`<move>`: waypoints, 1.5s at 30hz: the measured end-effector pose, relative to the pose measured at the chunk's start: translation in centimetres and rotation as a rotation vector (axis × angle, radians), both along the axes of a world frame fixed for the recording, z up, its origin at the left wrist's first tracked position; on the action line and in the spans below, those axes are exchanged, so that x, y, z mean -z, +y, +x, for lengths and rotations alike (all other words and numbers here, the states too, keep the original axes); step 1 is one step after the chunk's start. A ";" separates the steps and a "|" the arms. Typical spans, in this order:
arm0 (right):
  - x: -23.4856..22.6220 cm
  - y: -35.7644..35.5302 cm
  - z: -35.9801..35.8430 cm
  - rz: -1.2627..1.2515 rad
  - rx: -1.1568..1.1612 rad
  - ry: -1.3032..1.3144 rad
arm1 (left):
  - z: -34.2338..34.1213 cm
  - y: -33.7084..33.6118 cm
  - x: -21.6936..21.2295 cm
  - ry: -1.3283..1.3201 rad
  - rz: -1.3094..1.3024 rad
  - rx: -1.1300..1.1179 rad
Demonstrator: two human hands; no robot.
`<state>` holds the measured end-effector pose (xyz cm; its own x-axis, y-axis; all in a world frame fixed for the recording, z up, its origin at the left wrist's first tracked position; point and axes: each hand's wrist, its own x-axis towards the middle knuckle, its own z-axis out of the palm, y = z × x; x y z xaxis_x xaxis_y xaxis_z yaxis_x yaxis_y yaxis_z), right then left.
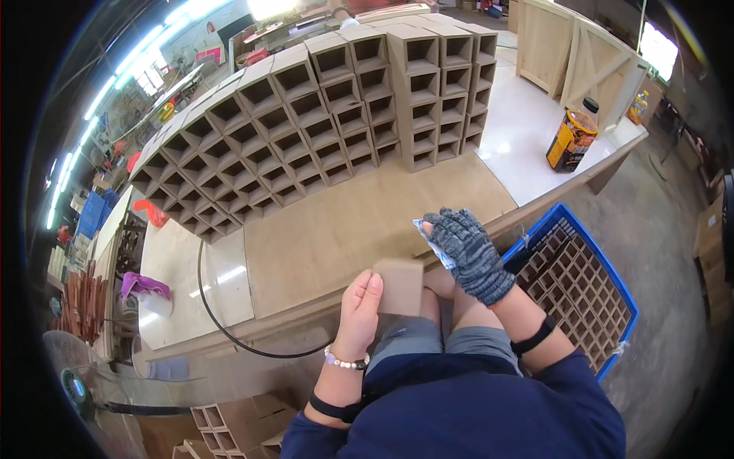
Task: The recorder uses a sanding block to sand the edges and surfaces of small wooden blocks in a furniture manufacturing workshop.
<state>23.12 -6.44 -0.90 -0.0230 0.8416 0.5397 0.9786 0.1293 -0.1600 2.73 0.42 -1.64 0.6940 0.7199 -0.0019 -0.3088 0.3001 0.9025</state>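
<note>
My bare left hand (359,312) grips a small square brown box (402,287) by its left side, thumb pressed on the near face. The box is above my lap, just off the table's front edge, with one flat side facing up. To its right and slightly farther off is my right hand (472,262), in a grey knitted glove. Its fingers are bent over a folded blue-and-white sheet (436,246), whose material I cannot make out. The sheet and the box are apart. Beyond both hands, many similar open-ended boxes (336,92) are stacked in rows on the table.
A tan board (329,218) covers the table's middle. A blue crate (631,310) full of boxes stands at my right. On the table are a dark-capped jar (572,141) and, at left, a purple cloth (145,285). A black hose (222,329) droops over the front edge.
</note>
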 end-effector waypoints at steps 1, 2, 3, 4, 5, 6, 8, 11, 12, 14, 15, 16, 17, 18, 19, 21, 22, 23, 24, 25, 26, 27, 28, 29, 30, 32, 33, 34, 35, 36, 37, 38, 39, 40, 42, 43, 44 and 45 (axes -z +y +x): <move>-0.4 -0.2 -0.5 0.037 -0.015 0.081 | 0.0 0.1 0.3 0.021 0.134 -0.047; -1.0 -0.6 -1.4 0.068 -0.030 0.164 | 0.1 -0.1 0.2 0.020 0.132 -0.051; -1.5 -0.6 -2.5 0.133 -0.064 0.236 | 0.4 -0.4 -0.3 0.064 0.213 -0.049; -1.8 -0.6 -3.8 0.132 -0.069 0.236 | 0.8 -0.7 -0.5 0.108 0.293 -0.047; -2.2 -0.8 -5.2 0.103 -0.110 0.107 | 1.2 -0.7 0.3 0.137 0.328 -0.069; -2.3 -0.9 -5.8 0.074 -0.150 -0.022 | 1.6 -0.9 0.4 0.135 0.328 -0.067; -1.2 -0.1 -4.8 0.101 -0.213 0.003 | 1.8 -1.3 0.6 0.063 0.354 -0.182; 0.8 1.9 -0.9 -0.022 0.158 -0.099 | 1.9 -0.3 2.4 0.173 0.691 -0.239; 1.4 1.7 -0.6 -0.020 0.159 -0.101 | 2.1 0.0 2.7 0.248 0.922 -0.327; 0.5 1.3 -1.7 0.148 0.119 0.046 | 2.7 0.4 3.2 0.275 0.945 -0.370; -0.3 1.7 -3.1 0.074 0.042 0.089 | 2.7 0.3 3.5 0.306 0.970 -0.409; 0.0 1.7 -4.0 0.068 0.039 0.092 | 2.9 0.2 4.3 0.312 0.965 -0.410; 0.5 1.6 -4.6 0.081 -0.047 0.006 | 3.4 0.3 4.9 0.213 0.920 -0.451; 0.9 1.5 -4.9 0.093 -0.134 -0.079 | 3.7 0.3 5.2 0.115 0.873 -0.492; 2.2 2.3 -3.7 0.075 -0.079 -0.031 | 3.1 0.5 5.1 0.272 0.872 -0.414; 4.8 3.3 -0.3 -0.116 0.123 -0.021 | 3.4 0.4 6.9 0.240 0.785 -0.393; 5.3 3.4 0.9 -0.302 0.325 -0.005 | 3.3 0.4 7.5 0.210 0.703 -0.371; 5.6 3.2 1.5 -0.194 0.266 0.176 | 3.3 0.7 7.6 0.218 0.766 -0.382; 4.2 2.9 0.3 -0.203 0.257 0.175 | 3.2 0.6 7.5 0.224 0.757 -0.390; 2.5 2.5 -1.4 -0.069 0.103 0.127 | 3.2 0.6 7.0 0.258 0.756 -0.361; 0.8 2.2 -3.1 0.073 -0.048 0.082 | 2.9 0.6 6.4 0.290 0.761 -0.329; 0.6 1.8 -4.1 0.068 -0.138 -0.072 | 2.7 0.9 7.8 0.237 0.637 -0.295; 1.0 1.9 -4.0 0.068 -0.145 -0.071 | 2.4 0.7 7.8 0.241 0.636 -0.301; 2.1 2.1 -3.3 0.011 -0.050 -0.083 | 2.5 0.4 6.0 0.176 0.475 -0.225; 2.2 2.4 -2.9 -0.046 0.037 -0.094 | 2.5 0.2 4.9 0.113 0.313 -0.154; 2.3 2.7 -1.2 -0.393 0.258 -0.091 | 2.0 0.3 4.5 0.111 0.350 -0.107; 3.5 1.9 0.8 -0.233 0.288 -0.061 | 1.7 0.4 4.0 0.050 0.228 -0.096; 4.3 1.7 2.0 -0.072 0.311 -0.030 | 1.6 0.8 3.6 -0.011 0.107 -0.090; 3.9 1.6 1.8 -0.073 0.309 -0.031 | 1.6 1.0 2.8 -0.026 0.026 -0.117; 3.1 1.4 1.5 0.064 0.255 0.156 | 1.6 1.0 3.0 -0.025 0.024 -0.117; 2.3 1.2 1.1 0.202 0.201 0.342 | 1.7 1.1 3.3 0.011 0.103 -0.145; 1.7 1.1 0.6 0.204 0.207 0.339 | 2.0 1.2 3.6 0.044 0.183 -0.169; 1.4 1.2 -0.1 0.265 0.223 0.219 | 2.1 1.2 3.9 0.044 0.181 -0.159; 0.9 1.2 -1.0 0.322 0.238 0.098 | 2.2 1.1 4.3 0.222 0.368 -0.184; -0.7 1.6 -4.1 0.201 -0.037 0.257 | 2.5 0.9 5.5 0.403 0.552 -0.203; -0.5 1.8 -5.0 0.199 -0.034 0.260 | 3.1 0.6 6.3 0.253 0.453 -0.279; -0.1 1.9 -5.8 0.119 -0.144 0.085 | 3.6 0.3 6.5 0.100 0.354 -0.346; 0.3 1.9 -6.0 0.037 -0.256 -0.090 | 3.9 0.3 6.4 0.155 0.555 -0.440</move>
